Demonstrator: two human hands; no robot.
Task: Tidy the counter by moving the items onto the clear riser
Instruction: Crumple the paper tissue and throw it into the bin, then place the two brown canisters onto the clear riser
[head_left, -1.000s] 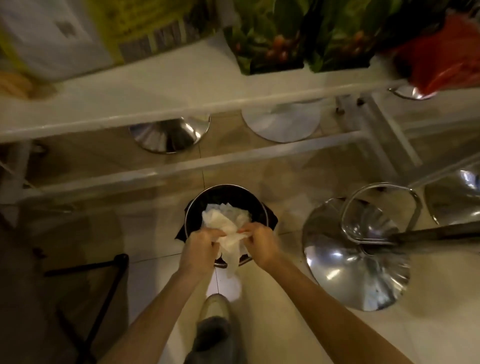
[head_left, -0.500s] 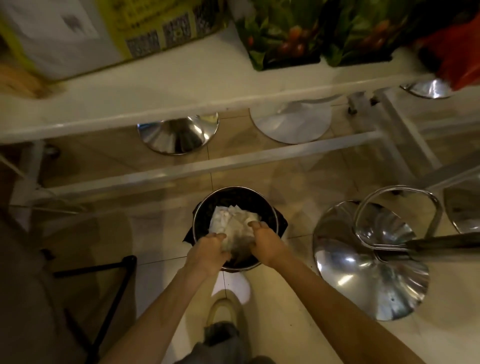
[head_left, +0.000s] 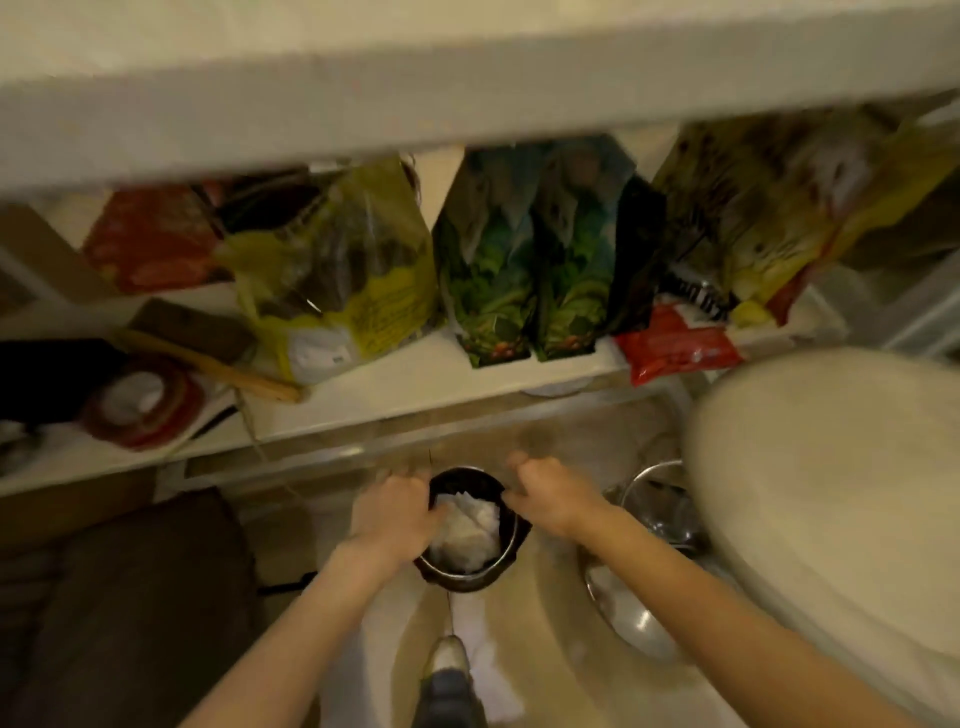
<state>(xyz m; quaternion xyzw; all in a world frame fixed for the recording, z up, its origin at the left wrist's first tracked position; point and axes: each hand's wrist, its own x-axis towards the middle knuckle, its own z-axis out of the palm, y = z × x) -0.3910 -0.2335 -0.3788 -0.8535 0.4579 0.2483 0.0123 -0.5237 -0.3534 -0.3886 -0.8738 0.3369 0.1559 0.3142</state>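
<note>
A small round black bin with a metal rim stands on the tiled floor below me. Crumpled white paper lies inside it. My left hand is over the bin's left rim, its fingertips at the paper's edge; blur hides whether they hold it. My right hand hovers over the right rim, fingers loosely curled and off the paper. No clear riser is in view.
A white counter edge crosses the top. The shelf under it holds a yellow bag, green bags and a red pack. A white stool seat and chrome base crowd the right. My shoe is below the bin.
The paper both hands gripped now lies lower in the bin, and my right hand has come off it. The view has swung up, showing the shelf of bags and the counter edge.
</note>
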